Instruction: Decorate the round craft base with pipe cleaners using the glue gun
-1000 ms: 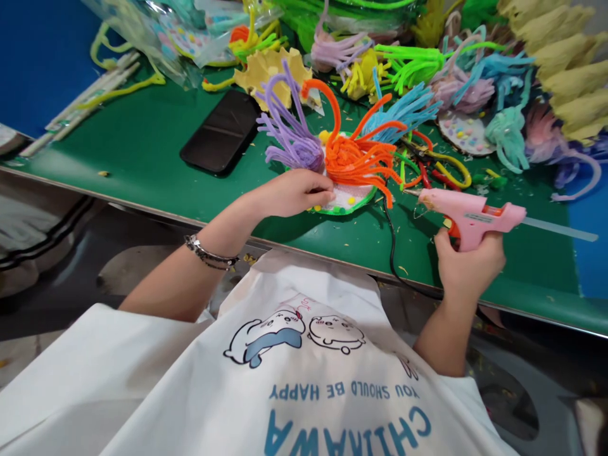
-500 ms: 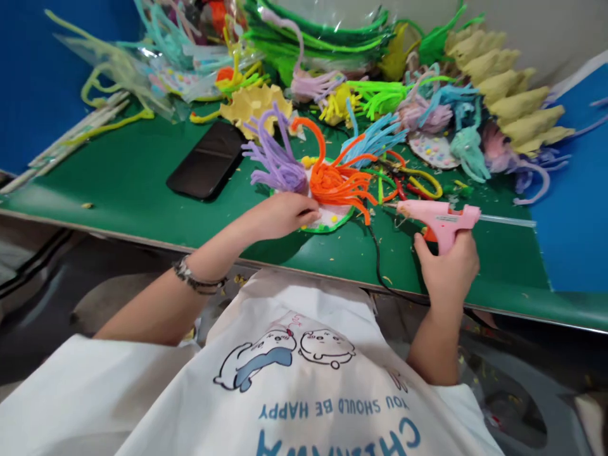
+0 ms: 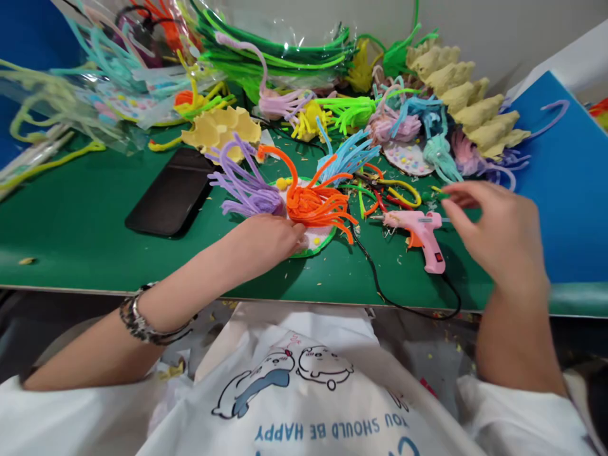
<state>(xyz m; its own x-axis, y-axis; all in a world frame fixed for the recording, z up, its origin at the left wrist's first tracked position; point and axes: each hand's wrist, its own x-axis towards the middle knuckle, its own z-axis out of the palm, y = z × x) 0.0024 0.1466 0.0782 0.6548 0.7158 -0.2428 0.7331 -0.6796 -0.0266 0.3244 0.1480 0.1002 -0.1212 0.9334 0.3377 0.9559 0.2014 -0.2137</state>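
Observation:
My left hand [image 3: 273, 240] is closed at the near edge of a round white board [image 3: 327, 235] with a green rim and yellow dots. Its fingertips are beside an orange pipe-cleaner bundle [image 3: 311, 206] on the board; their exact grip is partly hidden. A purple pipe-cleaner bundle [image 3: 259, 196] sits just left of the orange one. My right hand [image 3: 494, 228] is over the table's right side, thumb and forefinger apart, fingertips at a small green piece [image 3: 433, 196]. The pink glue gun [image 3: 420, 229] lies on its side left of that hand, out of its grip.
A black phone [image 3: 166, 193] lies left of the board. Behind are a yellow egg-carton piece [image 3: 221, 130], a blue pipe-cleaner bundle [image 3: 349, 155], and a bag of green pipe cleaners [image 3: 280, 47]. The glue gun's black cord [image 3: 375, 272] loops along the table's front edge.
My right hand has let go of the glue gun, now lying on the table, and moved up and right to the green piece. My left hand stays at the board. The view has shifted.

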